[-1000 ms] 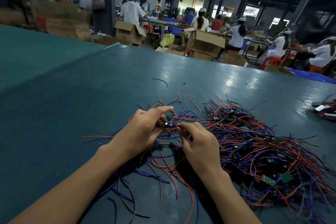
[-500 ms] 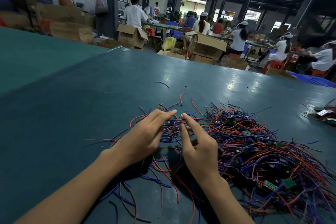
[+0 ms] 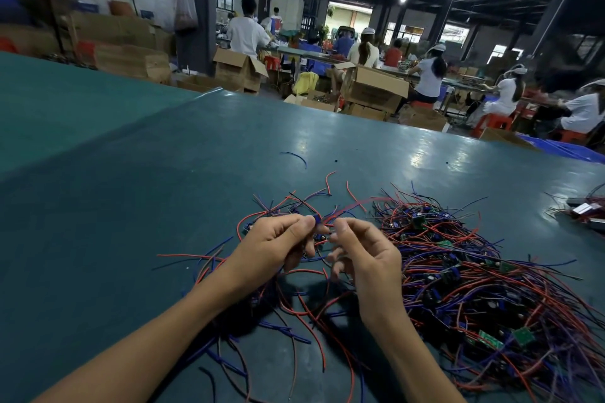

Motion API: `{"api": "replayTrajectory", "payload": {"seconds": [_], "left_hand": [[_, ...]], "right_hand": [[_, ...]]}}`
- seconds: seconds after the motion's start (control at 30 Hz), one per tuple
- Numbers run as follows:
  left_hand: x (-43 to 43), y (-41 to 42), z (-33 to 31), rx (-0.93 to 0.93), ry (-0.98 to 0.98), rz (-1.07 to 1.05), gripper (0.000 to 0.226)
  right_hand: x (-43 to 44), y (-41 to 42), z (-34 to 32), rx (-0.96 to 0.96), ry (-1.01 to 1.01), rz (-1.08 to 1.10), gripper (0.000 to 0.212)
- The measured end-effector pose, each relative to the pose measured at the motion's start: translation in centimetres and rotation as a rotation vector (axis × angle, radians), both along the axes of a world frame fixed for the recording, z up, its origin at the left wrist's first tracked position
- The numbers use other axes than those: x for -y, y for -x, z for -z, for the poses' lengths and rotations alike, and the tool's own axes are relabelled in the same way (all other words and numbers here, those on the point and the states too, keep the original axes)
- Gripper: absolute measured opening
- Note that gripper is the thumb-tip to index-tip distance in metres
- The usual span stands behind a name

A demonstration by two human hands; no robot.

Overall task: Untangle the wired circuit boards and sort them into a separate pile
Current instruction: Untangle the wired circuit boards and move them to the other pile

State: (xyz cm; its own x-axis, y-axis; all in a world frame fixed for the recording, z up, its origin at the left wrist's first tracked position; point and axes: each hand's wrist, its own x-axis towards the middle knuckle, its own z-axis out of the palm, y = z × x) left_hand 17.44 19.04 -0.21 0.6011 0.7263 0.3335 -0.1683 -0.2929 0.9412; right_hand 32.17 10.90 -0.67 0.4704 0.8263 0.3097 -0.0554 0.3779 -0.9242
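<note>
**A:** How far along are you getting? Looks early to me. The big tangled heap of red and blue wires with small green circuit boards is sitting on the right of the smooth teal bench, mostly unpicked. Only a thin scatter of freed wired boards is building up around your hands.

**B:** Yep, loads left. Your left grip is pinching one small board with a blue part just above that scatter, and your right grip is pinching its thin red lead. The wires are looking glossy, springy and probably snaggy.
</note>
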Motion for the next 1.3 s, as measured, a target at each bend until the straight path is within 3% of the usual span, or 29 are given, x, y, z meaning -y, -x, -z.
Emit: {"api": "replayTrajectory", "payload": {"seconds": [0.13, 0.27, 0.5, 0.7, 0.93, 1.1, 1.3], "left_hand": [[0.2, 0.0, 0.1, -0.057, 0.071, 0.139, 0.048], [0.4, -0.2, -0.2, -0.087, 0.1, 0.163, 0.027], [0.3, -0.2, -0.4, -0.168, 0.134, 0.177, 0.03], [-0.6, 1.5, -1.3, -0.139, 0.233, 0.311, 0.024], [-2.1, 2.9, -1.7, -0.085, 0.289, 0.237, 0.023], [-2.4, 2.8, -1.2, -0.009, 0.344, 0.221, 0.025], [-1.6, 2.0, -0.8, 0.011, 0.313, 0.236, 0.025]], "right_hand": [[-0.2, 0.1, 0.2, 0.012, 0.075, -0.047, 0.03], [-0.4, -0.4, 0.1, -0.086, 0.113, -0.007, 0.029], [-0.2, -1.2, -0.4, -0.14, 0.143, 0.049, 0.019], [0.3, -3.0, -1.5, -0.252, 0.142, 0.087, 0.019], [0.6, -4.1, -1.9, -0.346, 0.09, 0.12, 0.016], [0.4, -3.2, -1.8, -0.407, 0.065, 0.064, 0.032], [0.4, -1.3, -1.1, -0.204, 0.212, -0.135, 0.047]]}}
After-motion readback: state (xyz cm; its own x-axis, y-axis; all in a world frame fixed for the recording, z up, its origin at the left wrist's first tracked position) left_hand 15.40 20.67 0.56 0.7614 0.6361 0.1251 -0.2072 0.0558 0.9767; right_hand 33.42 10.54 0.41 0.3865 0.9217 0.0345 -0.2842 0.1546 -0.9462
